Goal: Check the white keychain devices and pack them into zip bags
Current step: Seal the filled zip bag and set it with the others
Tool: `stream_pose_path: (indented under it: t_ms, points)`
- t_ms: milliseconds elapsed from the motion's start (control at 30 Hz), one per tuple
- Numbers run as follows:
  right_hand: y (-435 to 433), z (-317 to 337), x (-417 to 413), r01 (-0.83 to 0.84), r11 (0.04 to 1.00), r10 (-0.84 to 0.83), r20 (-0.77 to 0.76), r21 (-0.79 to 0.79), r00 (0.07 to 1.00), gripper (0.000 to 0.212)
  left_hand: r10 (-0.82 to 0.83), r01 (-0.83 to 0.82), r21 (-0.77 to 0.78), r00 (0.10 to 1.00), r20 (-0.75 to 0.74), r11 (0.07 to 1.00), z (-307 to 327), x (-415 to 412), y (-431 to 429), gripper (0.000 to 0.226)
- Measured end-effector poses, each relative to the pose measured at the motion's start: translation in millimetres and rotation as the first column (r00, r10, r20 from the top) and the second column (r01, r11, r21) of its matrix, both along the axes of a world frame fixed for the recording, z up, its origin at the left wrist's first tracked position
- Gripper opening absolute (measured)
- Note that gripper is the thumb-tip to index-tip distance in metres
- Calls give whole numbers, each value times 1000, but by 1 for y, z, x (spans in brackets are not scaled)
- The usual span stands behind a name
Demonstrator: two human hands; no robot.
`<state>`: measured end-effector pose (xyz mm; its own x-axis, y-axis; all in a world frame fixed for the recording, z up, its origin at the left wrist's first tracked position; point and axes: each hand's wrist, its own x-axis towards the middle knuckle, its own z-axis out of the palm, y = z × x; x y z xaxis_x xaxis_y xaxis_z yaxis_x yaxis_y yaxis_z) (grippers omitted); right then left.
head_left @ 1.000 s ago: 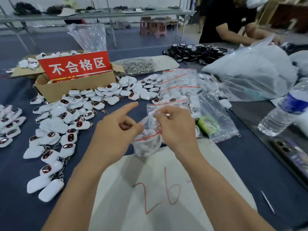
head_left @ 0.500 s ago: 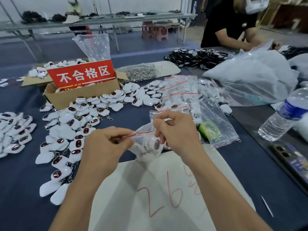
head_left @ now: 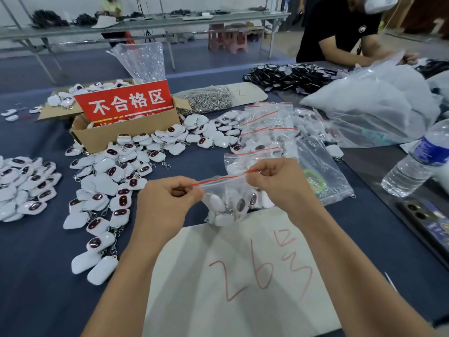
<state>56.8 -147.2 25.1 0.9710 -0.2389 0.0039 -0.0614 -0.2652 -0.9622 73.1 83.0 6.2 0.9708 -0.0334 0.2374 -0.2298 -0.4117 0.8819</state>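
You are holding a small clear zip bag just above the table, at the far edge of the white sheet marked 26. Your left hand is pinching the left end of the bag's red zip strip with its fingers curled. Your right hand is pinching the right end, so the strip is stretching taut between them.

Several white keychain devices are hanging in a clump at the bottom of the bag, with metal rings among them; how many is hard to tell.

The film is looking thin, soft and slick, and the load is sagging it, so it is probably light but bottom-heavy. The shells are likely hard and will shift and rattle. Take hold at the strip, where the plastic is stiffest, not at the belly. Seal it by pressing thumb against finger along the red line.

The loose devices are lying in heaps to the left of your hands. At the far left, a cardboard box is carrying a red sign, with a few white devices showing on its flap behind. The filled zip bags are piling up beyond your right hand, each showing white devices inside. A larger clear bag to the right is holding something green.
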Motion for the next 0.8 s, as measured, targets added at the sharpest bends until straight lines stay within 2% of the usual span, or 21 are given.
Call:
stream_pose_path:
  t_ms: [133,267,367,500,667,800]
  points:
    - [-1,-3,-4,15,996,-12,-28,83,1000,14,10,-10,-58,1000,-6,998,-10,-1,-1,25]
    - [1,-9,-8,-1,983,5,-19,186,1000,13,39,-43,-248,999,-20,968,-18,-6,-9,26]
    - [3,-9,-12,6,980,-6,-2,200,1000,10,22,-25,-378,1000,-13,925,-19,-9,-15,26]
    - [3,-9,-14,38,974,-45,29,222,999,18,34,-36,-425,999,-13,904,-20,-7,-21,25]
    - [3,-13,-14,52,975,-64,46,218,997,25,11,-57,-485,995,-98,873,-22,-2,-28,22]
    - [2,-17,-13,38,977,-52,63,208,997,17,-45,-22,-472,991,-130,881,-25,3,-30,10]
